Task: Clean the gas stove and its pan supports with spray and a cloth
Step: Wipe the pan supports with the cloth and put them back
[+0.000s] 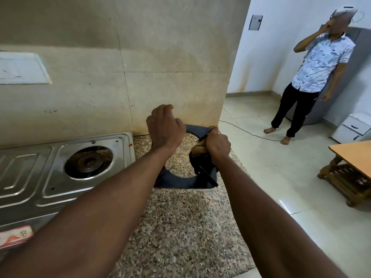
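Note:
The steel gas stove (50, 167) sits at the left of the granite counter (176, 227), its right burner (89, 162) bare with no support on it. A black square pan support (180, 182) lies flat on the counter to the stove's right, near the wall corner. My right hand (217, 146) grips a bunched brown and dark cloth (198, 152) and presses it onto the support's right side. My left hand (164, 125) hovers with curled fingers over the support's far left corner, which it hides; whether it holds the support is unclear. No spray bottle is visible.
The counter ends just right of the pan support, dropping to a tiled floor. A person (313, 75) stands there against a grey fridge (357, 57). A wooden table (351, 157), a white drawer unit (353, 127) and a floor cable (247, 131) are nearby. A colourful box (14, 235) lies at the stove's front.

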